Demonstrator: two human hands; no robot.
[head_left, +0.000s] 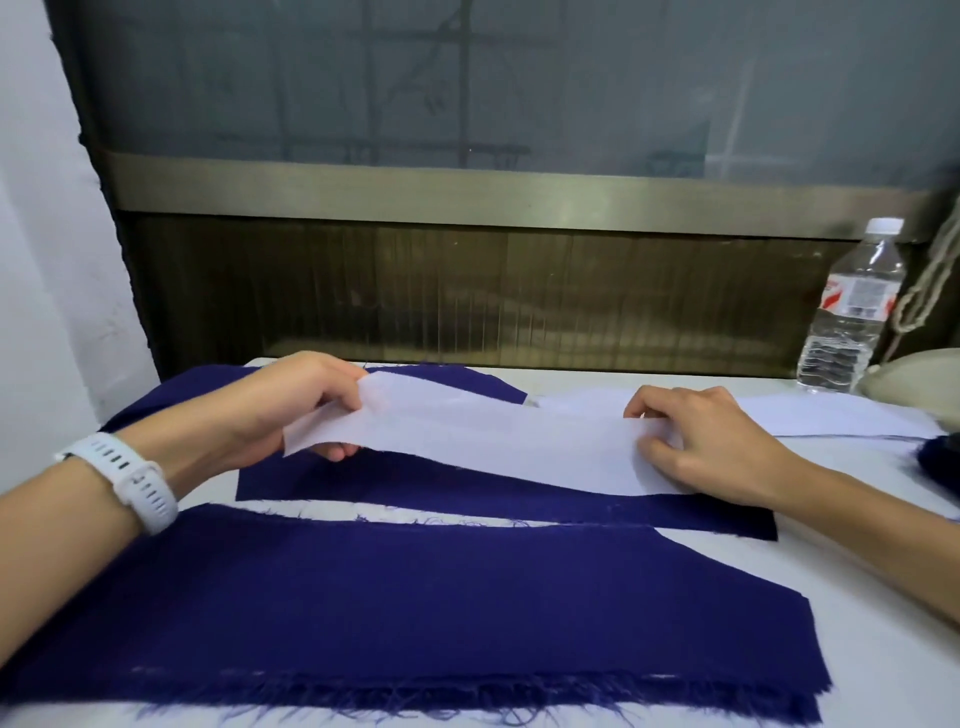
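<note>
White material in a long, thin strip (483, 441), either interfacing or pattern paper (which of the two cannot be told), is held by both ends just above a navy cloth piece (415, 483) of much the same curved shape. The strip's left end is grasped by the left hand (291, 410), with the fingers curled under it and the thumb laid on top. The right end is pinched by the right hand (701, 441), whose fingers are bent down onto it near the cloth. The step in hand is judged to be the laying and matching of the strip onto that middle piece. The strip's left end is raised and its right end is low, almost on the cloth. For the next move, the raised end would need to be lowered with the edges kept in line, and the strip smoothed flat without creasing. A wider navy piece (415, 597) with a frayed edge lies nearer on the white table (857, 597), and a third navy piece (483, 382) lies farther off. A clear water bottle (852, 312) with a white cap stands at the far right. Its label (860, 299) is red and white with small print, but no brand or word can be read. A white watch (130, 478) is worn on the left wrist, and no writing can be made out on it.
</note>
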